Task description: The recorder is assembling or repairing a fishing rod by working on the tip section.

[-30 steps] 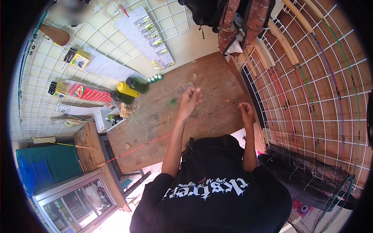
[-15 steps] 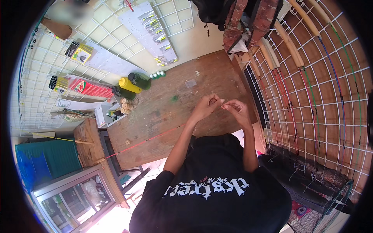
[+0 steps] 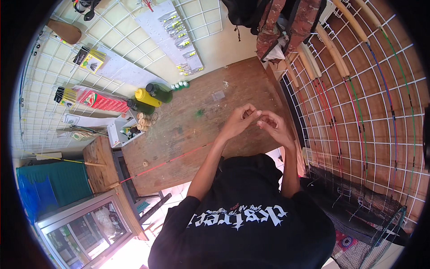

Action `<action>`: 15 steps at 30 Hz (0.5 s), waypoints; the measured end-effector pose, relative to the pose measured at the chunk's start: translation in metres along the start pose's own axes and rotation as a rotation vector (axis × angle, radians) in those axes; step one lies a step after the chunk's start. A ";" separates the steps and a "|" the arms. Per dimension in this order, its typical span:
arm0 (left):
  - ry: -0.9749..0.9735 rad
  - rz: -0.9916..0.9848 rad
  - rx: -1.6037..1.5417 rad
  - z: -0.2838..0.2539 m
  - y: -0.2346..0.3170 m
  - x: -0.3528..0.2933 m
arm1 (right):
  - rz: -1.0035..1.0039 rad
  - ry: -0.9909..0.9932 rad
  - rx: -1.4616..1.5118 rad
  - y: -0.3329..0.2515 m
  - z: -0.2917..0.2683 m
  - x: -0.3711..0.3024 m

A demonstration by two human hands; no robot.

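Observation:
Over the right part of the wooden table, my left hand (image 3: 240,122) and my right hand (image 3: 275,127) are close together. The left fingers are bent, with thumb and forefinger pinched. My right fingers curl towards that pinch, their tips close to it. Whatever lies between the fingertips is too small to make out. A thin pinkish-red rod (image 3: 166,162) slants across the table from the left and passes out of sight at my left forearm. It points towards my hands, but I cannot tell whether it reaches them.
On the wooden table (image 3: 179,130) are dark bottles (image 3: 159,93), a yellow bottle (image 3: 147,97), small white-capped bottles (image 3: 180,85), wooden rings (image 3: 143,122), a white box (image 3: 118,133) and a clear packet (image 3: 218,95). Fishing rods (image 3: 331,49) hang on the right grid, a bag (image 3: 286,31) behind.
My right hand has turned slightly and its fingers are more curled. My left hand has lifted a little, still pinched. The table things have not moved.

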State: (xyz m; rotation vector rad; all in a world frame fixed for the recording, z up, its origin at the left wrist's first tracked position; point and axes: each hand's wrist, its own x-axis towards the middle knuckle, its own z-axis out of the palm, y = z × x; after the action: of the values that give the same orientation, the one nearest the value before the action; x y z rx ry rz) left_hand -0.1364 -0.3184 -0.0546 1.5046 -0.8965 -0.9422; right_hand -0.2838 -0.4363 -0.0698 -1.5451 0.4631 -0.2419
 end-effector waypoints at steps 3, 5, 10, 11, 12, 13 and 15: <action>-0.006 0.042 -0.075 0.002 -0.010 0.003 | -0.025 0.060 0.007 -0.007 0.005 0.003; 0.004 0.005 -0.049 0.001 -0.009 0.002 | -0.025 0.135 -0.067 -0.011 -0.001 0.001; 0.202 -0.023 -0.047 0.002 -0.051 -0.001 | -0.272 0.373 -0.350 -0.007 -0.023 -0.004; 0.228 -0.030 0.104 -0.003 -0.070 -0.005 | -0.315 0.482 -0.317 -0.001 -0.028 -0.005; 0.252 -0.038 0.253 -0.007 -0.088 -0.009 | -0.179 0.522 -0.198 0.001 -0.034 -0.007; 0.254 -0.039 0.253 -0.010 -0.102 -0.014 | -0.179 0.520 -0.198 0.005 -0.040 -0.008; 0.219 0.015 0.514 -0.009 -0.124 -0.025 | -0.041 0.632 0.101 0.019 -0.048 -0.008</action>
State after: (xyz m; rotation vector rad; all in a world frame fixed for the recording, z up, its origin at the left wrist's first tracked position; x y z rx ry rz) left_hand -0.1322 -0.2770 -0.1743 1.9877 -1.0332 -0.5379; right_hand -0.3137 -0.4754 -0.0861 -1.3604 0.8972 -0.7842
